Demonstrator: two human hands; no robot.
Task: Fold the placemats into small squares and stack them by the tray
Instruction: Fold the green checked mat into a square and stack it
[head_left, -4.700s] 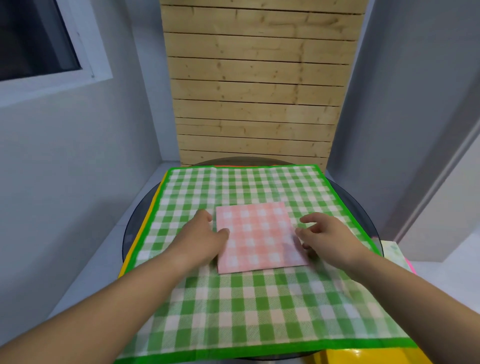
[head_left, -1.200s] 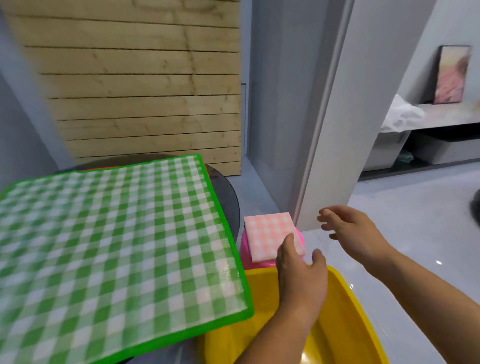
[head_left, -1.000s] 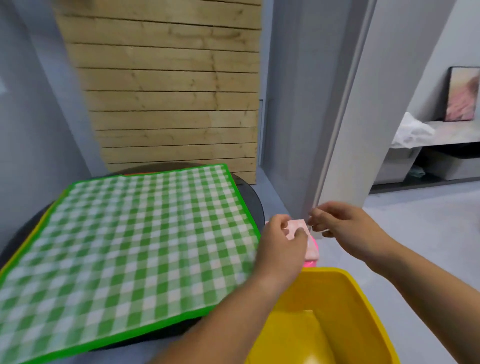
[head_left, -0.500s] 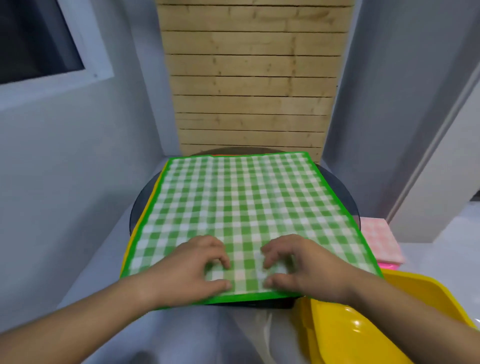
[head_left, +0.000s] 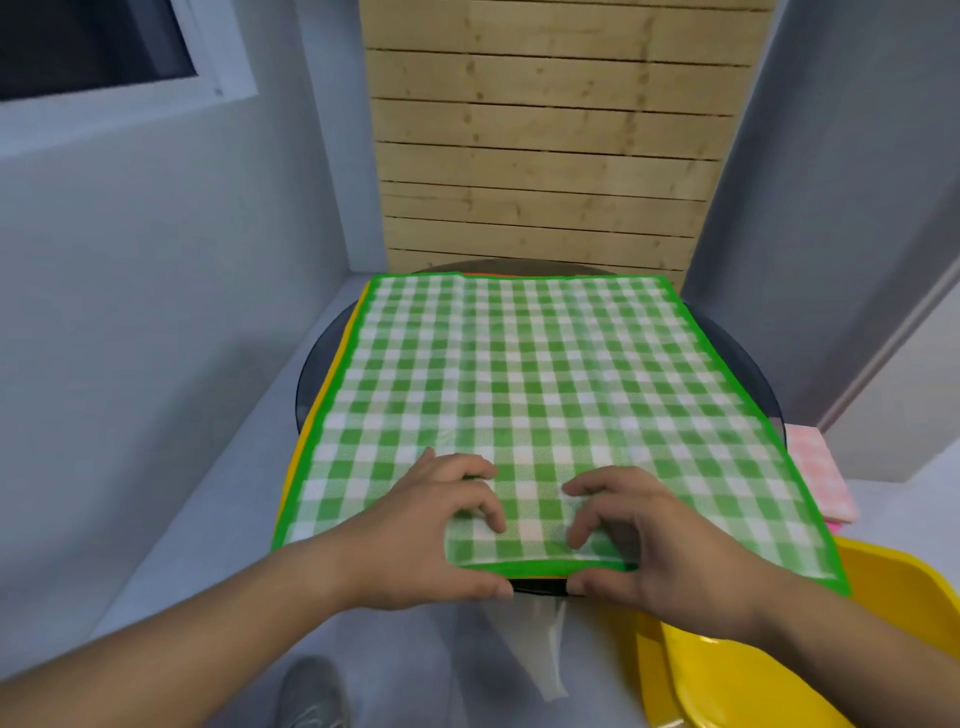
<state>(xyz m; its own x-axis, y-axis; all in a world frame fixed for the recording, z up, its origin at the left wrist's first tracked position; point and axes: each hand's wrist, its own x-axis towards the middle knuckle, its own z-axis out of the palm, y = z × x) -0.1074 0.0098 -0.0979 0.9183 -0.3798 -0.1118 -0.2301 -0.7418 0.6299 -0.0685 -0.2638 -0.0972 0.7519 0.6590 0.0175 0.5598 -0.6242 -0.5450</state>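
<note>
Cloth this thin looks light and limp: the green mat (head_left: 545, 395) lies flat on the worktop (head_left: 740, 366), and left hand (head_left: 426, 535) and right hand (head_left: 654, 545) both pinch its near hem, fingers curled on top, thumbs beneath, a sensible hold for folding.

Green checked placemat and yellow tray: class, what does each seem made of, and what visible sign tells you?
Green checked placemat: probably thin woven cloth, matt; its pinched near edge puckers softly. Yellow tray: likely moulded plastic, glossy; highlights on its smooth curved wall.
</note>
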